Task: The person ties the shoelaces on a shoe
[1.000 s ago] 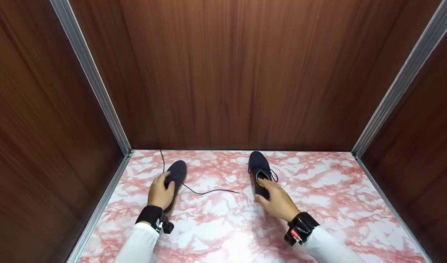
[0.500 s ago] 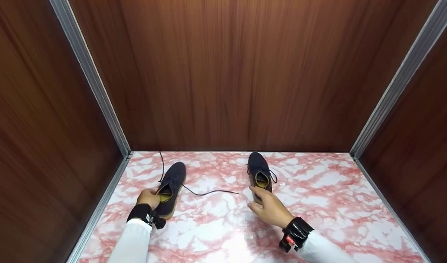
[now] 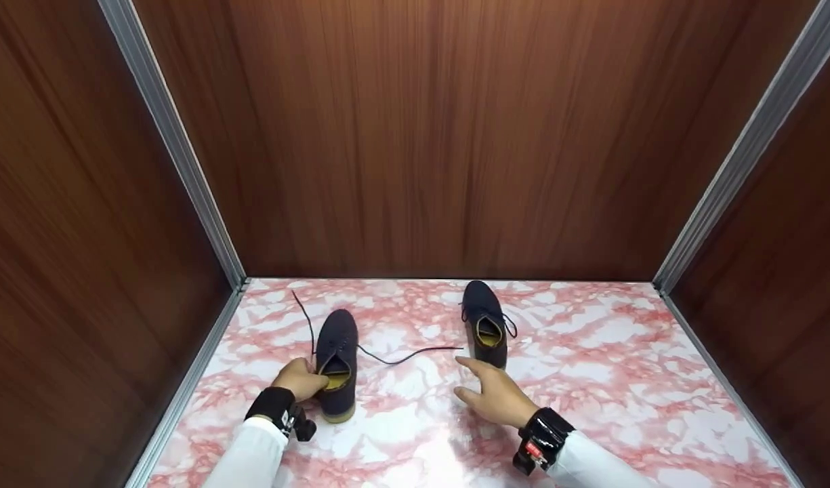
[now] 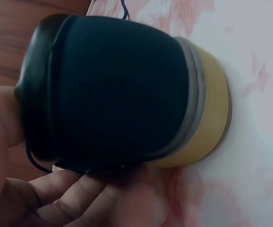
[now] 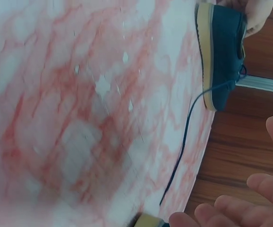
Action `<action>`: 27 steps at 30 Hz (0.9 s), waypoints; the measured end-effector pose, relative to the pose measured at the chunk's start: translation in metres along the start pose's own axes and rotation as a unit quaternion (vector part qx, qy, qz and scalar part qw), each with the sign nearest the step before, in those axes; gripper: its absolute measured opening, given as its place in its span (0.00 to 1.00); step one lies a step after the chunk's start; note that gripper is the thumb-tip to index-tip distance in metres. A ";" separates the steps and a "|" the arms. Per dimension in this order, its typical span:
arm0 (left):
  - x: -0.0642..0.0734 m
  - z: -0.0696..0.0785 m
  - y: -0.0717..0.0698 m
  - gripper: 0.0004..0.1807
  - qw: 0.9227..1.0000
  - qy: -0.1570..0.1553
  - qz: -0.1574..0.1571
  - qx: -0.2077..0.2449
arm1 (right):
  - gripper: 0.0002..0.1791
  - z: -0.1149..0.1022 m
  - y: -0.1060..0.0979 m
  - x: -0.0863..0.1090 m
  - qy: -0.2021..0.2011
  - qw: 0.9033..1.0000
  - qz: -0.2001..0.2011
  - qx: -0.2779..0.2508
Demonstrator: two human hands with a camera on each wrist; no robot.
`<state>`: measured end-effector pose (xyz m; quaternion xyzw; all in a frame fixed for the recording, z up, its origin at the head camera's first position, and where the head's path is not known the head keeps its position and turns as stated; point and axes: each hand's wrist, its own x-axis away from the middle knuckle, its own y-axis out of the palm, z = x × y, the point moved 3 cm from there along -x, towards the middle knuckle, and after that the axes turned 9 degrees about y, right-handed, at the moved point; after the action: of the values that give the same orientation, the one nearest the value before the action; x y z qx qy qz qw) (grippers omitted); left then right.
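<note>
A loose lace (image 3: pixel 390 364) is trailing toward the tied shoe (image 3: pixel 481 303) right of centre, while my left hand (image 3: pixel 301 381) is gripping the untied shoe (image 3: pixel 337 335) at lower left and my right hand (image 3: pixel 497 396) is hovering, thumb and fingers parted.

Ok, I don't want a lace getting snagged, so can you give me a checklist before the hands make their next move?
1. Left hand holding the left shoe by its collar: ok.
2. Left shoe's laces tied: not ok, two loose ends trail to either side.
3. Right shoe laced up: ok, loops show at its sides.
4. Right hand free: ok, holding nothing, near the right shoe's heel.
5. Loose lace clear of the right hand: cannot tell, one tip lies close to it.
6. Both toes facing the back wall: ok.
</note>
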<state>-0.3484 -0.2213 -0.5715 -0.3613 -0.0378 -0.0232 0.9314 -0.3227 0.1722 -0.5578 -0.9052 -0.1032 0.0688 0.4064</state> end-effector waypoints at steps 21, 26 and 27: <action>0.029 0.047 0.059 0.12 0.985 0.090 -0.146 0.016 | 0.32 -0.010 0.044 0.003 0.018 0.987 -0.102 -0.122; 0.032 0.063 0.077 0.13 0.980 0.112 -0.160 0.026 | 0.33 -0.010 0.048 0.006 0.029 0.983 -0.109 -0.142; 0.032 0.066 0.080 0.13 0.980 0.115 -0.160 0.024 | 0.34 -0.009 0.048 0.006 0.035 0.982 -0.109 -0.147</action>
<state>-0.3143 -0.1183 -0.5745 -0.3229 0.0115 -0.2121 0.9223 -0.3084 0.1360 -0.5884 -0.9402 -0.1964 -0.0233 0.2774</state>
